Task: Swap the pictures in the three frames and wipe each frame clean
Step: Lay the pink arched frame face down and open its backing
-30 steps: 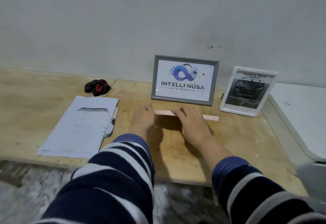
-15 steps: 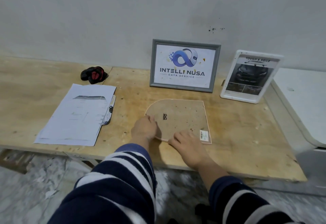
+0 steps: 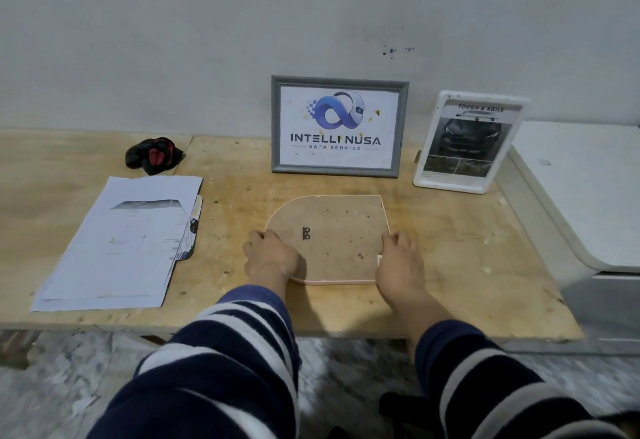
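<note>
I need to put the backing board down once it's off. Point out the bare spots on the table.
Bare wood lies right of the pink frame, before the white frame, and at the table far left, behind the papers. Crowded: the back, around the grey frame.

I see the arch-shaped frame (image 3: 332,234) lying face down on the table (image 3: 467,265), near its front edge; my left hand (image 3: 270,258) is at its left side, my right hand (image 3: 401,262) at its right; behind it two frames stand against the wall, the logo frame (image 3: 339,127) left of the car frame (image 3: 471,141); the papers (image 3: 121,241) lie to the left, the cloth (image 3: 154,156) behind them.
</note>
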The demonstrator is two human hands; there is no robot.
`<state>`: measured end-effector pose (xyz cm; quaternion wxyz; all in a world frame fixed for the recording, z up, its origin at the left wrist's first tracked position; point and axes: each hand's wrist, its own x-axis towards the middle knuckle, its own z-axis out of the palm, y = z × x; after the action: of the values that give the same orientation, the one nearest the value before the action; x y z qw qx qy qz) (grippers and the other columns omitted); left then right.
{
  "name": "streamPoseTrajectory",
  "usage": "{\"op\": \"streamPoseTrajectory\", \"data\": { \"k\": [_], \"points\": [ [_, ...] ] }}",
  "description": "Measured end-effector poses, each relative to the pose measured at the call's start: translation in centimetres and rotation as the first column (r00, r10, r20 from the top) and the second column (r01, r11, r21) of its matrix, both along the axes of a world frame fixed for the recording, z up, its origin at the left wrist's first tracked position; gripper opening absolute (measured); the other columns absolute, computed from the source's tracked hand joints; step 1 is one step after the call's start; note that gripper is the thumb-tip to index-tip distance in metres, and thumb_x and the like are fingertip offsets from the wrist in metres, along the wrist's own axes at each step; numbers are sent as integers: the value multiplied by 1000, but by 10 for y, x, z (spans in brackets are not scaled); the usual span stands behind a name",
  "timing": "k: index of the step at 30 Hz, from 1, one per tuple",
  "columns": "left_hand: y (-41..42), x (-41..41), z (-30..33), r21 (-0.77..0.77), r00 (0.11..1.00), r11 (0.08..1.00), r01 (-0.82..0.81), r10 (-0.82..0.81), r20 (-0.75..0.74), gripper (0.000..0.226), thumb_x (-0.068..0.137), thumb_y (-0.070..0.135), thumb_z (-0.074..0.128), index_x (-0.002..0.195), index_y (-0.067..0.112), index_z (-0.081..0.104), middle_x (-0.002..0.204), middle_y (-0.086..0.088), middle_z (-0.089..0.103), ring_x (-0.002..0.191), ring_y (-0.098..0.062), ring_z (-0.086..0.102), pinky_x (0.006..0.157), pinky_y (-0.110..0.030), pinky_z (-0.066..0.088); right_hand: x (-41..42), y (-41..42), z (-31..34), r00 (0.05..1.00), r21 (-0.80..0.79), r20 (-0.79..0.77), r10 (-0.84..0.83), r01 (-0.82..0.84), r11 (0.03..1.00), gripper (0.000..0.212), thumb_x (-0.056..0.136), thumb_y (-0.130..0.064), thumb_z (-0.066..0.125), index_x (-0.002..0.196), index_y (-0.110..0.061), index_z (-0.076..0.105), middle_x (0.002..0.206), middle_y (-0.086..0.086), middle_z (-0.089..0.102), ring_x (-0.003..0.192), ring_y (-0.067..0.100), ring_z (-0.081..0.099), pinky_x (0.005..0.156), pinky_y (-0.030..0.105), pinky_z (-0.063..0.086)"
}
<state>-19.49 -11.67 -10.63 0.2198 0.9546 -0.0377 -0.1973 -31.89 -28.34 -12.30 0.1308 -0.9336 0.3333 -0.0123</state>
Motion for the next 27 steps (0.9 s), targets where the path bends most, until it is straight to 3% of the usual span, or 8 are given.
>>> {"op": "streamPoseTrajectory", "data": {
  "k": [4, 11, 15, 18, 21, 25, 27],
  "points": [
    [-5, -1, -1, -6, 1000, 1000, 5, -5, -10, 43, 91, 19, 44, 132, 6, 40, 138, -11, 24, 126, -33, 26, 100, -44, 37, 2, -9, -2, 995, 191, -31, -99, 103, 976, 49, 86, 5, 47, 131, -13, 49, 117, 4, 43, 101, 24, 51, 86, 38, 52],
    [-15, -6, 0, 1, 995, 995, -100, 100, 20, 47, 87, 20, 52, 130, 4, 41, 136, -12, 27, 124, -31, 30, 92, -41, 40, 4, -16, -7, 988, 230, -35, -150, 154, 961, 57, 87, 10, 45, 140, -11, 45, 131, 9, 44, 112, 27, 52, 92, 36, 49],
    [-22, -4, 1, 9, 980, 980, -197, 197, 21, 54, 86, 28, 57, 131, 2, 41, 135, -14, 32, 123, -31, 34, 96, -43, 41, 3, -20, -8, 977, 301, 14, -212, 198, 933, 68, 84, 10, 44, 144, -22, 43, 139, 6, 46, 115, 26, 54, 85, 32, 49],
    [-26, 0, 2, -37, 954, 954, -299, 297, -46, 61, 85, 34, 55, 133, 1, 40, 136, -14, 31, 125, -32, 33, 101, -46, 38, 2, -24, -5, 924, 474, 83, -373, 292, 830, 65, 86, 7, 44, 141, -27, 47, 134, 2, 57, 100, 24, 63, 73, 34, 55],
    [-31, 7, 6, -26, 918, 923, -384, 379, -117, 64, 81, 35, 59, 133, 2, 39, 136, -14, 30, 124, -33, 32, 96, -44, 37, 3, -29, -3, 907, 580, 63, -417, 307, 754, 53, 92, -2, 48, 138, -28, 51, 128, 2, 62, 80, 20, 66, 66, 36, 58],
    [-32, 18, 11, 22, 893, 916, -401, 396, -213, 74, 74, 39, 61, 134, 4, 36, 134, -14, 31, 121, -35, 36, 95, -43, 41, 3, -35, -1, 919, 617, 39, -393, 288, 733, 51, 93, -1, 43, 138, -24, 52, 129, 6, 61, 82, 21, 64, 61, 31, 52],
    [-32, 22, 12, 25, 869, 906, -423, 414, -272, 82, 64, 39, 60, 134, 5, 35, 133, -15, 29, 118, -36, 37, 96, -45, 45, 3, -38, -1, 917, 624, 26, -398, 296, 723, 53, 91, 2, 43, 136, -24, 54, 130, 5, 61, 86, 22, 65, 70, 34, 57]
  ]
}}
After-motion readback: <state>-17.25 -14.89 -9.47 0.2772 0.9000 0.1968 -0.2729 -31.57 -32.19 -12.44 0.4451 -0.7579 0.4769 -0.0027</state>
